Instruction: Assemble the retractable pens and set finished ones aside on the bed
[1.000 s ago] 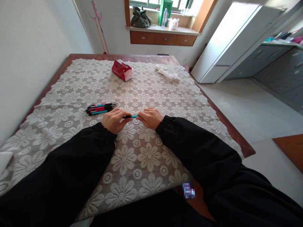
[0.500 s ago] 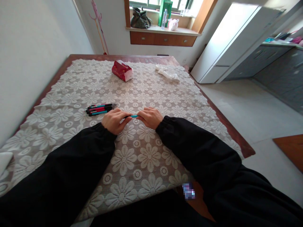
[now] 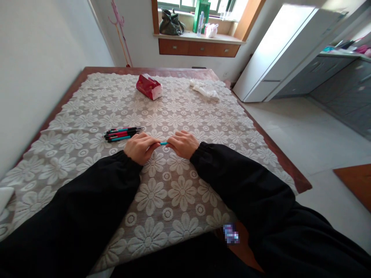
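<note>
A teal pen (image 3: 163, 143) is held level just above the lace tablecloth (image 3: 182, 192), and only a short middle piece of it shows. My left hand (image 3: 141, 148) pinches one end between thumb and fingers. On the other end, my right hand (image 3: 183, 144) is closed in the same way; both pen ends are hidden by the fingers. Beyond my left hand lies a small pile of pens (image 3: 121, 134), black, red and teal, side by side on the cloth.
A red tissue pack (image 3: 148, 87) lies at the far middle of the table, with a crumpled clear plastic bag (image 3: 205, 90) to its right. The wooden table edge (image 3: 275, 162) shows on the right. A white object (image 3: 5, 197) sits at the left edge.
My left thumb has closed in against the fingers, and the dark part of the pen by it is now covered. The hands have otherwise hardly moved.
</note>
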`<move>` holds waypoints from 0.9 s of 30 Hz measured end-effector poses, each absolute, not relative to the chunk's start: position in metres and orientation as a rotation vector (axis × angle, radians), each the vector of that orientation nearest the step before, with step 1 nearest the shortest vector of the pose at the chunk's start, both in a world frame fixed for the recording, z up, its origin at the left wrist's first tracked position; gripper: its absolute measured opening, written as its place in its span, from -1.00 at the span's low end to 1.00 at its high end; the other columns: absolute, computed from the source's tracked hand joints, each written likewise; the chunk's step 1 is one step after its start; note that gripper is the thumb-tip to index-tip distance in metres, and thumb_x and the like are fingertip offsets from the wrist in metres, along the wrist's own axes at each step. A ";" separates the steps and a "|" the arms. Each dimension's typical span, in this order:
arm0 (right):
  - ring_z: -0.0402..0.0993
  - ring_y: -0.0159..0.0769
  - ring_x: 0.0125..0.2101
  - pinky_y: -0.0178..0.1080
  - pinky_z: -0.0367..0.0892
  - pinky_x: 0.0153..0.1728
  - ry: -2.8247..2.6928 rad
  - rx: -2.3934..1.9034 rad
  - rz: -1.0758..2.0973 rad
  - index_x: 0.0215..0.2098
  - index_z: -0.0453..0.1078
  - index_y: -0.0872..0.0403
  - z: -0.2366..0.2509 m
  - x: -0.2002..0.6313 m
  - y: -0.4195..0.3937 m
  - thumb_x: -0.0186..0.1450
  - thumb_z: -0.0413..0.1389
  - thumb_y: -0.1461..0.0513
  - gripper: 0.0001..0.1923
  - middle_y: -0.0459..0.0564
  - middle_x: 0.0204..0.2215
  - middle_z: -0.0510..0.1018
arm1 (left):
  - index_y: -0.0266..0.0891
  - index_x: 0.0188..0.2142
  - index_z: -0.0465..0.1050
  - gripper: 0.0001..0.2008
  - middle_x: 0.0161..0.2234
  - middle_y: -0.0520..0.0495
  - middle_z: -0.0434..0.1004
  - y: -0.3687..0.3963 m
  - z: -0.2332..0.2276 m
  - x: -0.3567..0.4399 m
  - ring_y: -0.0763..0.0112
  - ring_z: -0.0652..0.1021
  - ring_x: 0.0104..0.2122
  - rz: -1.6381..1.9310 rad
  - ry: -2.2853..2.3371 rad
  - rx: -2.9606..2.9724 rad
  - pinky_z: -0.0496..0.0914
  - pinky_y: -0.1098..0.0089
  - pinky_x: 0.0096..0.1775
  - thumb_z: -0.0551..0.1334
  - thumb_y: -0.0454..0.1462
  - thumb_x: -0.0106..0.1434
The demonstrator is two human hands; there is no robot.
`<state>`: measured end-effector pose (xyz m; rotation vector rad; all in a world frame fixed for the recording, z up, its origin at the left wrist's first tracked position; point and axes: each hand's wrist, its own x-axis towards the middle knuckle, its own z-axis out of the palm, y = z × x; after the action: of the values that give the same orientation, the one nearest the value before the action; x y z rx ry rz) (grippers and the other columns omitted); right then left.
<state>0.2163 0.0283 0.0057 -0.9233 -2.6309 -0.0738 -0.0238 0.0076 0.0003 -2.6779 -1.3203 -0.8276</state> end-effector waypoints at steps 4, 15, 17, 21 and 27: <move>0.32 -0.35 -0.47 -0.23 0.04 -0.35 -2.643 -1.025 0.124 -0.27 0.47 0.07 0.004 0.215 0.027 0.56 -0.18 0.00 -0.50 -0.06 -0.48 0.55 | -0.11 -0.20 0.64 -0.67 -0.30 -0.08 0.71 0.006 0.005 -0.023 0.21 0.59 -0.22 -0.839 -1.309 -2.665 0.40 0.20 -0.15 0.16 -0.03 0.44; 0.34 -0.28 -0.33 -0.19 0.09 -0.23 -2.611 -0.884 -0.025 -0.26 0.47 0.06 0.006 0.217 0.028 0.55 -0.14 0.00 -0.53 0.00 -0.41 0.55 | -0.16 -0.19 0.62 -0.60 -0.30 -0.09 0.71 0.010 -0.002 -0.026 0.20 0.59 -0.25 -0.768 -1.284 -2.702 0.34 0.17 -0.20 0.05 -0.05 0.49; 0.33 -0.32 -0.39 -0.20 0.09 -0.26 -2.598 -0.932 0.073 -0.28 0.47 0.07 0.004 0.216 0.027 0.55 -0.14 0.00 -0.52 -0.04 -0.46 0.54 | -0.14 -0.20 0.63 -0.62 -0.30 -0.09 0.71 0.009 0.000 -0.026 0.19 0.59 -0.24 -0.788 -1.278 -2.675 0.34 0.17 -0.19 0.09 -0.03 0.47; 0.36 -0.32 -0.40 -0.23 0.10 -0.29 -2.538 -0.969 0.191 -0.27 0.48 0.05 0.000 0.216 0.029 0.54 -0.12 0.01 -0.55 -0.05 -0.45 0.56 | -0.11 -0.19 0.63 -0.64 -0.28 -0.08 0.71 0.006 0.004 -0.023 0.19 0.58 -0.23 -0.818 -1.321 -2.663 0.35 0.16 -0.16 0.13 0.00 0.44; 0.36 -0.23 -0.23 -0.18 0.17 -0.15 -2.474 -0.941 -0.002 -0.18 0.47 0.07 -0.001 0.221 0.035 0.54 -0.09 0.07 -0.64 0.06 -0.26 0.60 | -0.16 -0.14 0.62 -0.57 -0.30 -0.11 0.68 0.007 0.002 -0.023 0.17 0.56 -0.26 -0.790 -1.456 -2.562 0.33 0.15 -0.17 0.00 -0.07 0.49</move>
<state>0.2208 0.0354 -0.0008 -0.9413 -2.4745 -0.0018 -0.0231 0.0069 0.0024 -2.5621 -1.4558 -0.7903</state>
